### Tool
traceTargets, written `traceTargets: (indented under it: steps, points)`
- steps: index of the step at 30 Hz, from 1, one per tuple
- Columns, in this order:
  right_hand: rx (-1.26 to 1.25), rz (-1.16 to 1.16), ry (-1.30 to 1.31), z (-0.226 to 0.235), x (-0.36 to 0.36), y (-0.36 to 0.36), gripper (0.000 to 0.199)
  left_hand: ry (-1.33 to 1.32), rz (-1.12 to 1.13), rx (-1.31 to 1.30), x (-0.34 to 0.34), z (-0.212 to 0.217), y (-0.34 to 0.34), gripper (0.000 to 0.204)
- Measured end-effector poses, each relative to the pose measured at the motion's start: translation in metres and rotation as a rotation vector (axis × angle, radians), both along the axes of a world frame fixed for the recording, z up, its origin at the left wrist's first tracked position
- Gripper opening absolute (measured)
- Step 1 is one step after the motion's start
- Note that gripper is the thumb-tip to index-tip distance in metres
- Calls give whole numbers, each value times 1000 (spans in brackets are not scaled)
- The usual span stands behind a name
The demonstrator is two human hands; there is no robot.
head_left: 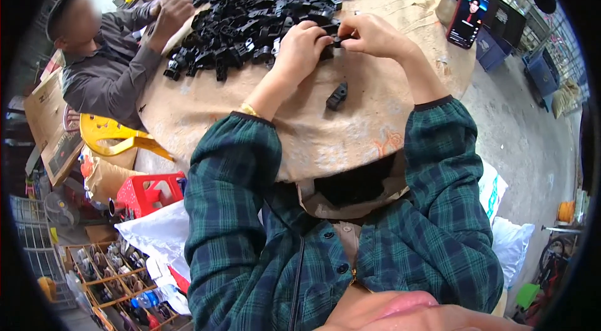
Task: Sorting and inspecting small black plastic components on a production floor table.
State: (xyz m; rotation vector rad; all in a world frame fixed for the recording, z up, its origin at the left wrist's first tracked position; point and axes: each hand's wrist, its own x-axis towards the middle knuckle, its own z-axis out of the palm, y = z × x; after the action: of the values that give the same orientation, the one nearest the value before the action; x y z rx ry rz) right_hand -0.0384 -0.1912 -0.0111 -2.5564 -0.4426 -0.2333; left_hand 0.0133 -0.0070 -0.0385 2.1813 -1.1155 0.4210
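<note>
My left hand (300,49) and my right hand (370,35) meet over the near edge of a large pile of black plastic parts (256,8). Between my fingertips is a small black plastic part (336,38), partly covered by the fingers. The left fingers curl around its left side, while the right thumb and forefinger pinch it from the right. A single loose black plastic piece (337,97) lies on the cloth-covered table (369,118) below my hands, touched by neither.
Across the table's left side sits a co-worker (106,58), hands at the pile. A phone (466,16) leans upright beside a round container (447,5) at the right edge. A yellow chair (116,134) and red plastic stool (150,193) stand left. An open bag (350,196) is at my lap.
</note>
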Motion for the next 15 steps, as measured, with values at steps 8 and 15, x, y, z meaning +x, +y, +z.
traceTargets:
  steps: [8,15]
  points:
    - [432,-38,-101,-1,7,2,19,98,65,-157,-6,12,2,17]
    - [788,154,228,5,2,28,22,387,-64,-594,9,12,12,14]
